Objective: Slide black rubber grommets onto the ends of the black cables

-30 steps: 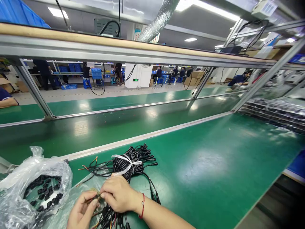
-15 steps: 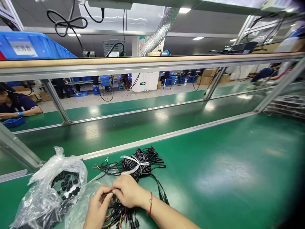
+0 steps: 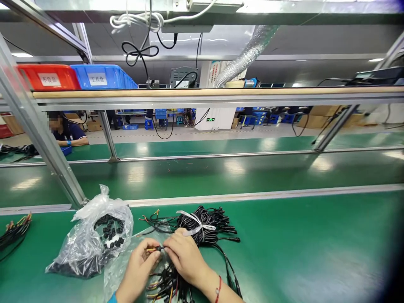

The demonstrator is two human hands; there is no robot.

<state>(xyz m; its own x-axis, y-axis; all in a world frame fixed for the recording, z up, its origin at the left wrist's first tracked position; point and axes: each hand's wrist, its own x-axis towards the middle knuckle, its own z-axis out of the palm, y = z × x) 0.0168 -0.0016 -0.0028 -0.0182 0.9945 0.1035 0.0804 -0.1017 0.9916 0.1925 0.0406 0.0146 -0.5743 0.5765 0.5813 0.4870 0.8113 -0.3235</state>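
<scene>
The scene is lit brightly and evenly from an overhead light strip, which is blown out to white at the top edge. Soft glare patches are thrown onto the green conveyor belt, and white highlights are caught on the clear plastic bag. The left hand and right hand, pinched on a thin wire, are rendered sharp, with only faint shadows beneath. The aluminium rail is bowed by the wide lens. The lower right corner is darkened and smeared.
</scene>
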